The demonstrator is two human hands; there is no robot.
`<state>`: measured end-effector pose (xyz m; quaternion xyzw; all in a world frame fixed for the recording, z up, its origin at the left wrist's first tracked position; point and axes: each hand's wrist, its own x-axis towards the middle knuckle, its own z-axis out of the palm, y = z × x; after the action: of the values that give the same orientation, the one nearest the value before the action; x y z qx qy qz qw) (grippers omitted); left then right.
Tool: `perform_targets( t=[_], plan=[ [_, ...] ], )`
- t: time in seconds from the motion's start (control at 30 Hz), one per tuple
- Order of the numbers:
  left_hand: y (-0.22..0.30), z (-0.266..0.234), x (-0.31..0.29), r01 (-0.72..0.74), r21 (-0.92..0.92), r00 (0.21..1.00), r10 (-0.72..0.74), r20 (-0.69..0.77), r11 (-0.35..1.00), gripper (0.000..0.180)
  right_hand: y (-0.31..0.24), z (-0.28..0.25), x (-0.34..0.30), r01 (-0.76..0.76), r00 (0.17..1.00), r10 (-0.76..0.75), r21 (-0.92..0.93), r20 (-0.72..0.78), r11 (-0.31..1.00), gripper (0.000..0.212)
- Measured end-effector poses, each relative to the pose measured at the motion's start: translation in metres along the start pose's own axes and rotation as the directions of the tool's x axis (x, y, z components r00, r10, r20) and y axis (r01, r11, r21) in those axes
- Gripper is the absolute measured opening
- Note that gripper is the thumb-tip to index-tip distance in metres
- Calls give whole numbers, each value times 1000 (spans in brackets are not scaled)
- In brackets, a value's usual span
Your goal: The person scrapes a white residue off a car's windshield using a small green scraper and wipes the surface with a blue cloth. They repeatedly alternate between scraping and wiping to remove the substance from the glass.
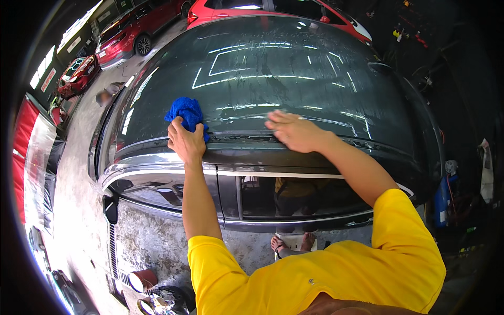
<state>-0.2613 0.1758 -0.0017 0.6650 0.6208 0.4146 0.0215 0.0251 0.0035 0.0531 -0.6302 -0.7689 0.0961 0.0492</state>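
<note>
A bunched blue cloth [185, 109], of microfibre look, lies against the near left part of the dark car roof [236, 94]. My left hand [186, 140] is closed on its near side, thumb and fingers pinching it. Farther right, my right hand [299, 132] is stretched out low over the roof near the side rail, its fingers slightly blurred. Nothing shows in that hand; whether the palm touches the roof I cannot tell. Wet-looking streaks and bright reflections of lights cross the roof.
Below the roof are the car's side windows [294, 195] and a wing mirror [110, 209]. My feet [307, 241] are on a white step. A reddish bucket [143, 280] stands on the floor at lower left. Red cars [137, 27] are parked beyond; a blue cylinder [442, 202] stands at right.
</note>
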Motion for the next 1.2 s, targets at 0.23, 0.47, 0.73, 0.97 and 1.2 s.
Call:
perform_targets(
  t=[0.23,0.47,0.73,0.97,1.2],
  plan=[
    [70,-7,20,47,-512,992,-99,-75,858,53,48,-24,-130,-49,874,458,909,-161,413,47],
    [180,-5,-60,-101,-561,972,201,119,822,57,10,-25,-158,241,804,549,969,-228,50,49],
    [150,-64,-187,733,-639,528,398,750,231,45,-37,-13,-105,382,853,463,892,-240,-242,47],
    [77,-64,-136,591,-800,797,78,599,98,43,-52,-15,-21,222,795,151,514,-587,829,47],
    [-5,-37,-36,218,-776,975,-174,141,592,54,17,1,88,-77,913,-36,-259,-406,963,47]
  ],
)
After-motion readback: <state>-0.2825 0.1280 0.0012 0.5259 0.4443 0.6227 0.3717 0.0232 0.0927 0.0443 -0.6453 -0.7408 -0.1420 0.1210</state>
